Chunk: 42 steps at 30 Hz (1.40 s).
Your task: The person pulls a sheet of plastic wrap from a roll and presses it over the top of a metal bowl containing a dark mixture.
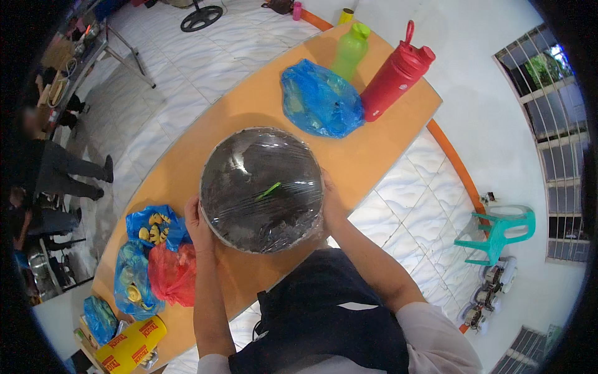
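Note:
Between my two hands is a round container (243, 205) with a dark surface under stretched clear plastic film. The film is wrinkled, shiny and wrapped down over the rim. A small bright green strip (268, 191) shows near the middle of the dark surface. My left hand (199, 225) grips the container's left side, and my right hand (331, 202) holds its right side, fingers partly hidden behind it. Below it is a tan table (187, 163); whether the container rests on it or is lifted, I cannot tell.
A blue plastic bag (317, 103), a green bottle (351, 51) and a red tumbler (395, 77) occupy the table's far end. Near my left arm are blue bags (133, 280) with yellow pieces, a red bag (173, 273) and a yellow roll (133, 346). A green stool (502, 233) stands right; people are at left.

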Motion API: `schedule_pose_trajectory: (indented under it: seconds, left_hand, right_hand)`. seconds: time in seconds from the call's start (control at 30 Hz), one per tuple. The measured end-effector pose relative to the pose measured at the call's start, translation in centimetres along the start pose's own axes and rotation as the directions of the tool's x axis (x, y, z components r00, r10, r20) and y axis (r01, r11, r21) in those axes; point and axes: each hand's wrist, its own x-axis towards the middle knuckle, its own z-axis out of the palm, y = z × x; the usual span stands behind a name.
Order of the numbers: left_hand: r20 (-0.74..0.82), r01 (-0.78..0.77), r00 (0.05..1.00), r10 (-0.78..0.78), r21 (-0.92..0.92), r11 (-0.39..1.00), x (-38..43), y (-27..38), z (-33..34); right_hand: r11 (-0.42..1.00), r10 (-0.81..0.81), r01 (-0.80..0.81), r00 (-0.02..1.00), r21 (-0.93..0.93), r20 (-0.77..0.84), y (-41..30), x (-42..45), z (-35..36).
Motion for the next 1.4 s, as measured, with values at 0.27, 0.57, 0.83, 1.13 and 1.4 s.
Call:
schedule_pose_trajectory:
  seconds: [0.27,0.57,0.83,1.13,1.4]
  left_hand:
    - [-0.127,-0.098,0.986,0.109,0.093,0.991,-0.6,0.2,0.9]
    - [-0.014,0.229,0.953,-0.303,-0.621,0.750,-1.5,1.0,2.9]
    - [0.011,0.227,0.951,-0.309,-0.704,0.673,-3.4,1.6,3.8]
    - [0.006,0.008,1.000,-0.007,-0.060,0.998,-3.9,0.2,-1.7]
    - [-0.276,0.189,0.929,-0.248,-0.223,0.956,-3.4,5.6,-2.1]
  right_hand:
    - [0.940,-0.317,0.311,0.948,-0.142,-0.018,1.0,0.6,-0.7]
    - [0.763,-0.478,0.463,0.874,-0.451,0.090,0.8,1.1,-1.3]
    - [0.413,-0.560,0.581,0.769,-0.702,0.307,1.0,-1.3,-3.1]
    - [0.353,-0.536,0.612,0.752,-0.708,0.383,-2.0,-4.8,-4.1]
    - [0.609,-0.529,0.467,0.841,-0.641,0.110,-8.6,1.7,-1.7]
